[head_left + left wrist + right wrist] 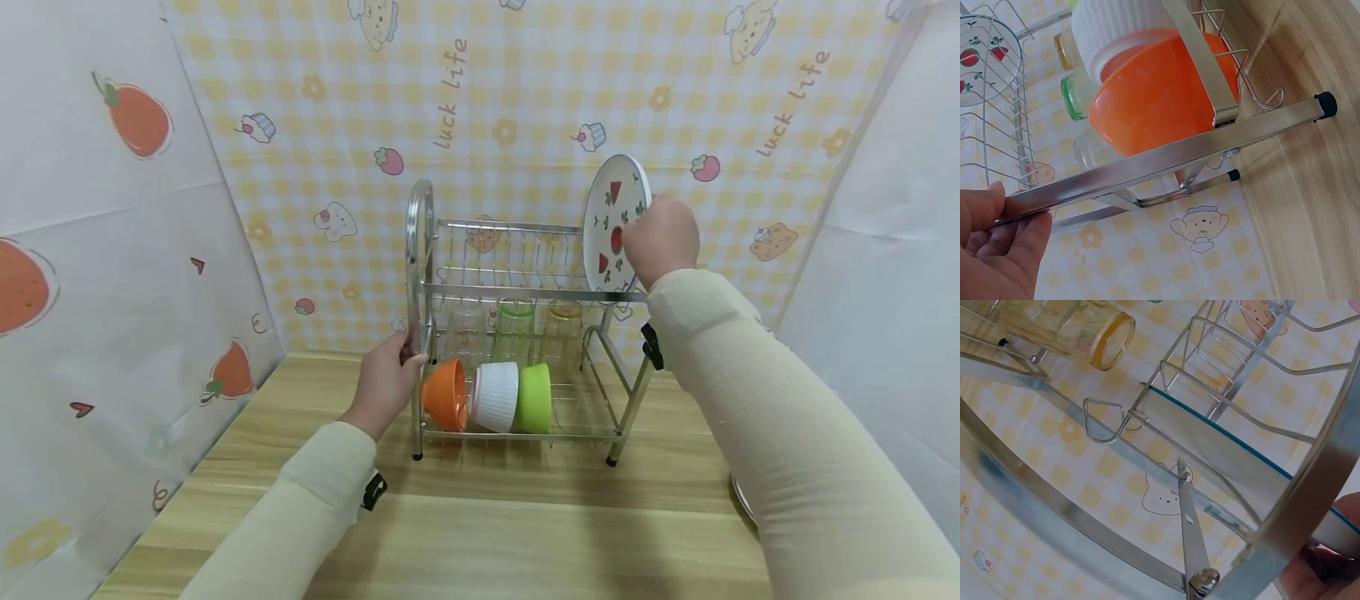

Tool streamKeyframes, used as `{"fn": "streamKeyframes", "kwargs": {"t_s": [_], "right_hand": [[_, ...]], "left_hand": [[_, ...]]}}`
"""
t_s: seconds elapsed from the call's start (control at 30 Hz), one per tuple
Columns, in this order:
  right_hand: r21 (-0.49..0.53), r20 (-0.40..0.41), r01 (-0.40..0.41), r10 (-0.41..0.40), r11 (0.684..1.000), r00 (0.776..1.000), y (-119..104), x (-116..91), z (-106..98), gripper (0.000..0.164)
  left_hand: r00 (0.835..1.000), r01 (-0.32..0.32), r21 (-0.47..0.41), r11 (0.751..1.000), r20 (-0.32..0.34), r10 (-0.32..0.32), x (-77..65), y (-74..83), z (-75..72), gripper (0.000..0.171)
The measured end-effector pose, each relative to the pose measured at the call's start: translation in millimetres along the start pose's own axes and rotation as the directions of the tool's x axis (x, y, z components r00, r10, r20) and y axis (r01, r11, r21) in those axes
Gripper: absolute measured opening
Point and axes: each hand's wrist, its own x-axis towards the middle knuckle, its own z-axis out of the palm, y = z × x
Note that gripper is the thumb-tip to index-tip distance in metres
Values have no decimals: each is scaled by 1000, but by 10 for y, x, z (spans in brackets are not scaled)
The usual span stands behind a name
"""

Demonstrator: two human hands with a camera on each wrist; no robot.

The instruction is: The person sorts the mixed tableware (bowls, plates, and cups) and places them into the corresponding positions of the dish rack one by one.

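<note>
A two-tier metal dish rack (517, 292) stands on the wooden table. My left hand (384, 382) grips its left upright, thumb on one side and fingers on the other, as the left wrist view (1007, 244) shows. With my right hand (662, 240) I hold the edge of a white plate (606, 218) patterned with red fruit, upright at the right end of the top tier. In the right wrist view the plate's blue rim (1229, 434) sits between the rack's wires; that hand (1322, 569) is partly hidden by the frame.
On the lower tier lie an orange bowl (446, 396), a white bowl (495, 397) and a green bowl (535, 398). Behind them are a green-rimmed glass (516, 327), an amber-rimmed glass (564, 329) and a clear glass (467, 329). A round edge (742, 500) shows beside the right sleeve.
</note>
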Motion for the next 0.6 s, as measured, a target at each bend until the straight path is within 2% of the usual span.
{"fn": "streamKeyframes", "kwargs": {"t_s": [0.33, 0.6], "right_hand": [[3, 5, 10, -10, 1000, 1000, 13, -31, -23, 37], [57, 31, 1, -3, 998, 1000, 12, -93, -51, 35]], "left_hand": [[1000, -11, 22, 1000, -16, 11, -6, 10, 15, 19], [1000, -9, 21, 1000, -10, 9, -16, 10, 3, 19]]}}
